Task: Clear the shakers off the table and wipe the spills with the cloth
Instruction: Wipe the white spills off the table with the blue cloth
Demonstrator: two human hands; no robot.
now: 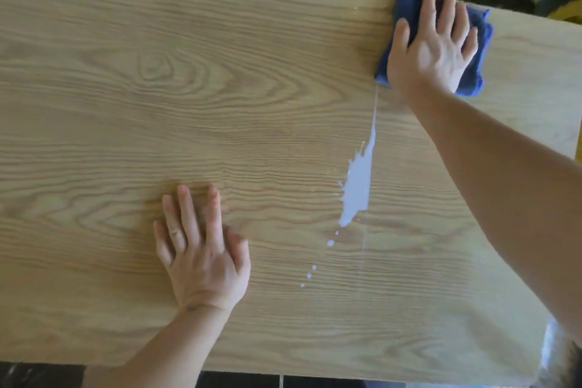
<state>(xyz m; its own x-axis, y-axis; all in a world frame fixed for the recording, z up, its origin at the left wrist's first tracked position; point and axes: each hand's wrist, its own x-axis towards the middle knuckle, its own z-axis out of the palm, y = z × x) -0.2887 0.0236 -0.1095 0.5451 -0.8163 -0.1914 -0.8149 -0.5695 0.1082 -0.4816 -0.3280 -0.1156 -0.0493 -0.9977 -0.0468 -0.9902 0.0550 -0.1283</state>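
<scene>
From the head camera, the table [157,57] is a broad slab of pale wood with strong wavy grain and an oval knot pattern left of centre. A soft, rumpled blue cloth [409,6] lies at the far right, close to the table's far edge, its long axis running near to far. The right hand [433,47] presses flat on it, fingers straight and spread, pointing away. A glossy white spill [357,189] forms a narrow streak, widest in the middle, thinning toward the cloth and breaking into small droplets nearer the person. The left hand [201,249] rests flat on bare wood, fingers straight and relaxed.
</scene>
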